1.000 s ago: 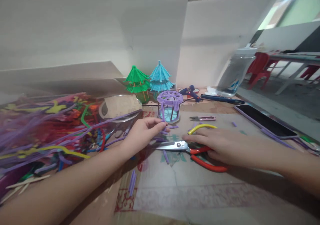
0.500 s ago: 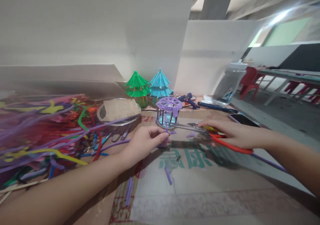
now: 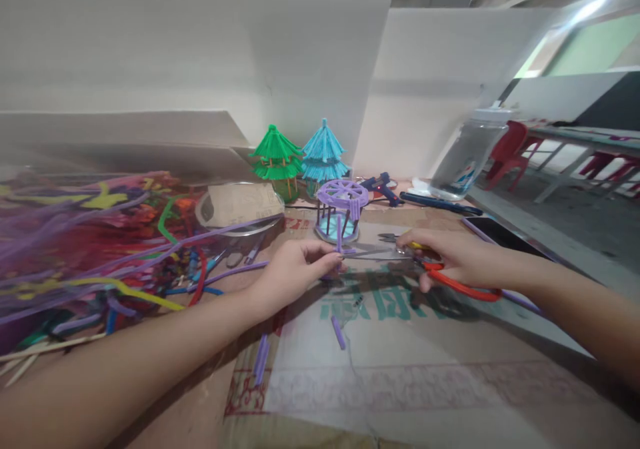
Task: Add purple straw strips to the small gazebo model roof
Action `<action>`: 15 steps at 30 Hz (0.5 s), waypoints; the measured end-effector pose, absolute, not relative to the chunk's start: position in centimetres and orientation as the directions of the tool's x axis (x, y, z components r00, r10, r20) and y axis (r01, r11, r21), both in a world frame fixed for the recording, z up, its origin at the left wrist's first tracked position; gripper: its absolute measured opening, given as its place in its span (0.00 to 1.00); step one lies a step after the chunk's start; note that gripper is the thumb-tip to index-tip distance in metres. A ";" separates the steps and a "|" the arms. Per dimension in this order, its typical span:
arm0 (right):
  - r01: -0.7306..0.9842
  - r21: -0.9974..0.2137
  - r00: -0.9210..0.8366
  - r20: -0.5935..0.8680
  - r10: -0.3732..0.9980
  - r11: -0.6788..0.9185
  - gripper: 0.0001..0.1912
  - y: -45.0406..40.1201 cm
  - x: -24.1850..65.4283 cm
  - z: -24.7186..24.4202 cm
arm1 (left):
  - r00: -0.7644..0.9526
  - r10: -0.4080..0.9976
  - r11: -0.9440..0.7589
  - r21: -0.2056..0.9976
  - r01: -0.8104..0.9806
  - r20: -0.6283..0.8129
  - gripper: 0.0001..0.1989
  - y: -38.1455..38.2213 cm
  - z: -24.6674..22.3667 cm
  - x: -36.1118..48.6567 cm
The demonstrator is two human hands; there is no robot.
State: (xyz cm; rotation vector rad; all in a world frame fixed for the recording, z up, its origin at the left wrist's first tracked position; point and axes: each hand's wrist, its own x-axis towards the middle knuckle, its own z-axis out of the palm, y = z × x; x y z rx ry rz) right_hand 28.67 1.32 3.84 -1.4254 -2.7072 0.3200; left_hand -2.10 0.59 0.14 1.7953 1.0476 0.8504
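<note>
Left hand (image 3: 299,276) pinches a purple strip (image 3: 339,232), right hand (image 3: 453,256) grips scissors (image 3: 433,267); cut pieces (image 3: 338,332) lie nearer than both, cutting seemingly unfinished.

Dim, greyish light; a ceiling lamp (image 3: 591,9) glares at upper right. Soft shadows cross the counter (image 3: 193,392). Blur smears the leftmost pipe cleaners (image 3: 107,236).

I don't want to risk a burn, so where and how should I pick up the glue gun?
By its handle, probably from the near right, with the right hand once it puts the scissors down. The glue gun lies with its handle slanting toward the near right and its body running left toward the purple frame. Its red light shows, so it may be hot.
</note>
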 end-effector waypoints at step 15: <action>0.818 -0.179 -0.559 -0.024 0.829 0.546 0.27 1.0 27.6 3.6 | 0.453 0.882 -0.304 0.890 0.341 0.128 0.11 0.6 -0.1 -2.2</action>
